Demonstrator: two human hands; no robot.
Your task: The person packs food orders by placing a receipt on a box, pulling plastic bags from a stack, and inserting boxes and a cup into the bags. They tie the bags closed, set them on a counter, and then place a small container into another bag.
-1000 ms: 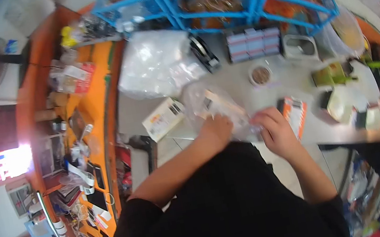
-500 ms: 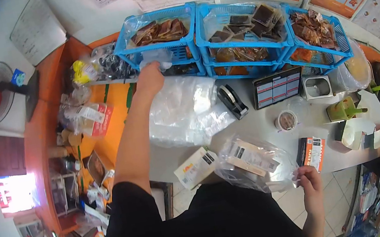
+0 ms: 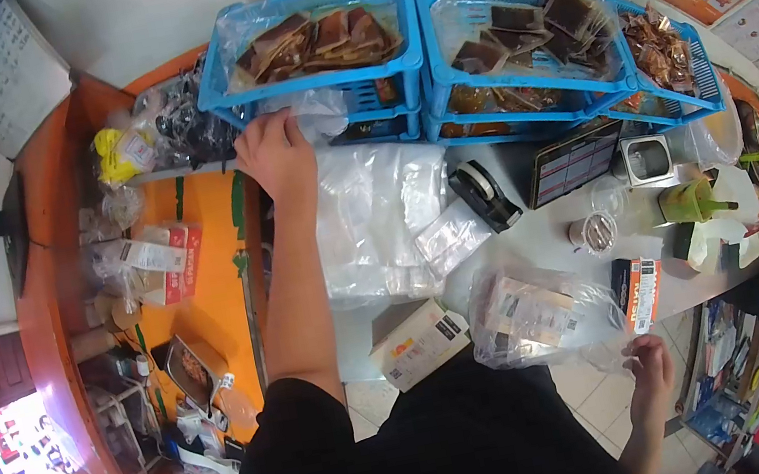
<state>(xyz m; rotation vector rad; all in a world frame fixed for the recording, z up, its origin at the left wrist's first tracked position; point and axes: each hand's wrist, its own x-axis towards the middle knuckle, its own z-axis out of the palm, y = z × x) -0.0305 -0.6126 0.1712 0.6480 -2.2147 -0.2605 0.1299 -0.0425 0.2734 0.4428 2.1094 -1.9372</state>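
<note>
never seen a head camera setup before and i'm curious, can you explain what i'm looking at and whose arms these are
There's no machine here: these are a person's own bare hands. Every picture comes from one camera worn on that person's head, looking forward and down, so the room curves at the edges.

The right hand seems to hold the end of a clear bag with a box inside. The left hand is up by the blue baskets, next to some clear plastic; I can't tell whether it grips any.

On the grey counter lie a pile of clear bags, a tape dispenser, a pale box and an orange box.
</note>
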